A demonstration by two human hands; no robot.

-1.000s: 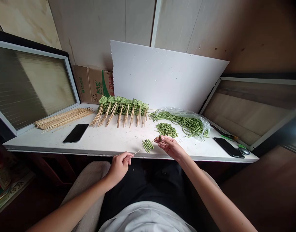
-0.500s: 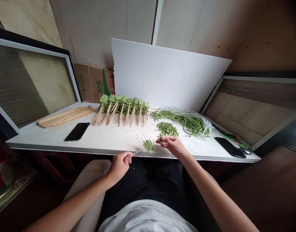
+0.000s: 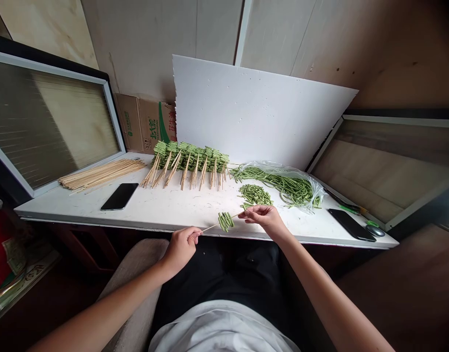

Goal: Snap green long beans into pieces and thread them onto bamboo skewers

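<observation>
Table (image 3: 166,208) is holding a big stack of loaded bean skewers (image 3: 190,155), so loads is looking done; long beans (image 3: 279,182), bare sticks (image 3: 101,175) and a cut-bean heap (image 3: 257,194) are still waiting. Left hand (image 3: 182,247) is pinching a part-filled skewer (image 3: 211,227) near the front edge, right hand (image 3: 264,220) seemingly gripping a bean bit (image 3: 243,207) at its tip. Box (image 3: 134,132) behind is reading green 北大荒, red 花生油, I think.

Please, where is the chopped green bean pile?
In the head view, the chopped green bean pile lies right of centre, beyond the right hand, in front of the long green beans.
</observation>
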